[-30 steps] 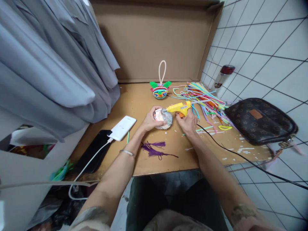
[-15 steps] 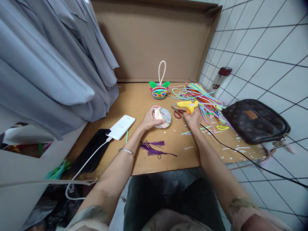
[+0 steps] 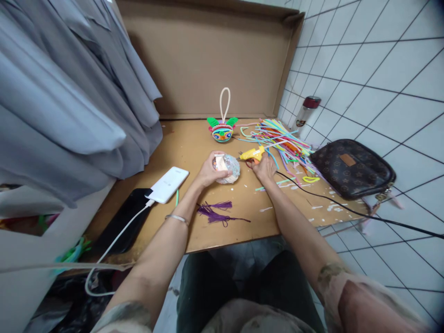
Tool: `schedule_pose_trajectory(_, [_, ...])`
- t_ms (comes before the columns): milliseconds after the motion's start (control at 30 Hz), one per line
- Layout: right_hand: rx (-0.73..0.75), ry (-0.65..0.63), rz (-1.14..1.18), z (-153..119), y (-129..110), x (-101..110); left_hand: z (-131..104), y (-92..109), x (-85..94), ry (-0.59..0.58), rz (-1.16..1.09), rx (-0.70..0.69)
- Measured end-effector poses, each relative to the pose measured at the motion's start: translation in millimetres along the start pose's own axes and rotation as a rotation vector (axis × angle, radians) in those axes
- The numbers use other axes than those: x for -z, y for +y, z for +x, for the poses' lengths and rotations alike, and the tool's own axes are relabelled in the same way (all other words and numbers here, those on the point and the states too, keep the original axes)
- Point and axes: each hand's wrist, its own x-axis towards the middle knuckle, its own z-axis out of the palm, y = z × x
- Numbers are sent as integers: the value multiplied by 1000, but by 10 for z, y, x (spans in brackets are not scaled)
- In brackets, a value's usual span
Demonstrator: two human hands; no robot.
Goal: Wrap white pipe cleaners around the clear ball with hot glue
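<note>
Between the thumb and fingers of my left hand (image 3: 210, 172) is a pale, round craft piece (image 3: 231, 169) with a cream strip across its left side. My right hand (image 3: 263, 168) grips a yellow hot glue gun (image 3: 252, 153) by its handle, the nozzle pointing left at the round piece's upper right edge. Whether the tip touches it I cannot tell. The red-handled scissors lie mostly hidden behind the glue gun and my right hand. Nearer me on the table are purple tassels (image 3: 217, 213).
A colourful animal-head ornament (image 3: 222, 132) with a white loop stands behind. Many pipe cleaners (image 3: 282, 136) lie at the back right, beside a brown bag (image 3: 354, 169) and a bottle (image 3: 307, 113). A power bank (image 3: 169, 184) and a phone (image 3: 121, 226) lie left. The black cord (image 3: 326, 200) runs right.
My right hand has brought the glue gun left and tilted it, its nozzle now close to the round piece. My left hand keeps its hold. The whole view has shifted slightly.
</note>
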Motion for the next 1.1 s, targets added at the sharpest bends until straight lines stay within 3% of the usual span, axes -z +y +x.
schedule_pose_trajectory(133, [-22,-1,-9,-21,41,46,1,0,11,9,-30,2])
schedule_pose_trajectory(233, [-46,7,-15,-68,207,138,-6,18,23,14,-42,7])
schedule_pose_trajectory(400, [-71,77,-30,-166,562,292,-6,28,16,21,-21,11])
schedule_pose_trajectory(500, [-64,178,31,-188,618,328,1,19,8,21,-11,3])
schedule_pose_trajectory(633, [-40,333,180,-158,418,350,2,25,2,28,-31,1])
schedule_pose_trajectory(800, [62,400,339,-155,-60,274,0,36,10,37,-51,21])
schedule_pose_trajectory(933, [130,342,359,-241,-278,148,8,21,24,71,-49,24])
schedule_pose_trajectory(1100, [164,255,297,-322,-218,122,0,48,21,14,-88,38])
